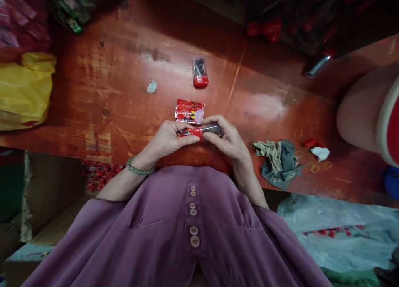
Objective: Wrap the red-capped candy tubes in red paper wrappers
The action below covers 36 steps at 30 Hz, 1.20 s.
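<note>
Head view: both hands are together over the red table (124, 87), near its edge and in front of the person's body. The left hand (168, 139) and the right hand (229, 141) are drawn narrow, holding one clear container (215, 129) between them. The container lies crosswise, its red end to the left and its clear, dark-filled part to the right. The left thumb rests along the near side of the red end, with the left fingers on the far side; red printed wrapping shows between them. The right thumb bears on the near side of the clear part, with the right index finger arched along the far side. The other right fingers are largely hidden.

Just beyond the hands lies a red printed packet (190, 111); contact with the fingertips cannot be determined. Farther off, a second container (200, 72) holding dark balls lies with its red cap toward the person. To the right are a crumpled cloth (280, 166) and a large bucket (358, 112). To the far left is a yellow bag (25, 95).
</note>
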Each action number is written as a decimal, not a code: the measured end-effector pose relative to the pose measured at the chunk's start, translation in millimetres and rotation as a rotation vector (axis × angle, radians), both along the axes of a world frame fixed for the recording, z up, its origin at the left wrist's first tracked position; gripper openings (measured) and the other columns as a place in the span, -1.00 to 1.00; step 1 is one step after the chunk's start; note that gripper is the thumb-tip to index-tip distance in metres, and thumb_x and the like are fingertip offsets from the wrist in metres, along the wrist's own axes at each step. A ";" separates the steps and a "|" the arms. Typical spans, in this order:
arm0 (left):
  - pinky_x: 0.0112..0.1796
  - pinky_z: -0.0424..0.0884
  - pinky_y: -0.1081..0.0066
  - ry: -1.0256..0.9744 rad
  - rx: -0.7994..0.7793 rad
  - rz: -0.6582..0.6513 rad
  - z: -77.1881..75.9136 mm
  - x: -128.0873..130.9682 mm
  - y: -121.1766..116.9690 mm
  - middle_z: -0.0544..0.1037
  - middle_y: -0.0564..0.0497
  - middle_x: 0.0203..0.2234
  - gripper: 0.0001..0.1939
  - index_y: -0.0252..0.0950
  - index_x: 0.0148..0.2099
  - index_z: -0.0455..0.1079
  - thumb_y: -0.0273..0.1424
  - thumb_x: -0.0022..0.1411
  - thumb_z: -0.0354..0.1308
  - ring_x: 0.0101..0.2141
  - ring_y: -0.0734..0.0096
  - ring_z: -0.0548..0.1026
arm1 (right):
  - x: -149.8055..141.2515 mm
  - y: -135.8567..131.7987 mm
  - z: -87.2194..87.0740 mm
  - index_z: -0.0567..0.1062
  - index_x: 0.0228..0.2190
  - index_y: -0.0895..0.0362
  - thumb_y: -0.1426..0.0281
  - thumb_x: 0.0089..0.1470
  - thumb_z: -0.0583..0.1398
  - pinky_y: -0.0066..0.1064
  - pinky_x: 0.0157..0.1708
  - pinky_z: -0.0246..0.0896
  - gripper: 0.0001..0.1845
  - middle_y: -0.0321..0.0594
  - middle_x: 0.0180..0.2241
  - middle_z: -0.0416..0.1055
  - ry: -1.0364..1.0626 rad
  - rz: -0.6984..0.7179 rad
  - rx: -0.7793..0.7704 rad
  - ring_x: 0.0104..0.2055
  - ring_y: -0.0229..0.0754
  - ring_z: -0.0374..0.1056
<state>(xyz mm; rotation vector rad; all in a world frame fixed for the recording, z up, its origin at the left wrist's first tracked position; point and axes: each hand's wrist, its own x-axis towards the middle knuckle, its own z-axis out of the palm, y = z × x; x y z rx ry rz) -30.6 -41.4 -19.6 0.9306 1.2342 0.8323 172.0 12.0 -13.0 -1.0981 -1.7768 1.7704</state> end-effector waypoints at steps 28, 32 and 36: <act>-0.29 0.47 0.48 -0.429 -0.038 0.671 -0.3 29.6 1.8 0.64 0.06 -0.50 -0.70 -0.29 -0.43 0.59 -0.21 -0.15 0.52 -0.48 0.54 0.52 | -31.1 -31.9 -11.7 0.40 -0.13 0.06 0.19 0.21 0.20 -0.44 -0.38 0.33 -0.74 -0.37 -0.44 0.47 0.045 -0.286 0.138 -0.47 -0.33 0.39; -0.35 0.44 0.50 -0.356 -0.012 0.652 -3.8 25.2 7.3 0.64 0.07 -0.52 -0.69 -0.29 -0.45 0.60 -0.21 -0.18 0.53 -0.50 0.54 0.50 | -33.2 -31.3 -12.5 0.41 -0.15 0.08 0.23 0.21 0.19 -0.45 -0.40 0.34 -0.77 -0.34 -0.41 0.48 0.022 -0.263 0.179 -0.49 -0.34 0.39; -0.34 0.46 0.46 -0.395 -0.005 0.635 -6.5 22.3 8.9 0.63 0.05 -0.53 -0.68 -0.30 -0.44 0.60 -0.19 -0.17 0.52 -0.50 0.50 0.51 | -35.7 -27.0 -12.8 0.42 -0.17 0.08 0.27 0.21 0.20 -0.49 -0.43 0.33 -0.81 -0.41 -0.48 0.43 0.098 -0.263 0.115 -0.52 -0.37 0.39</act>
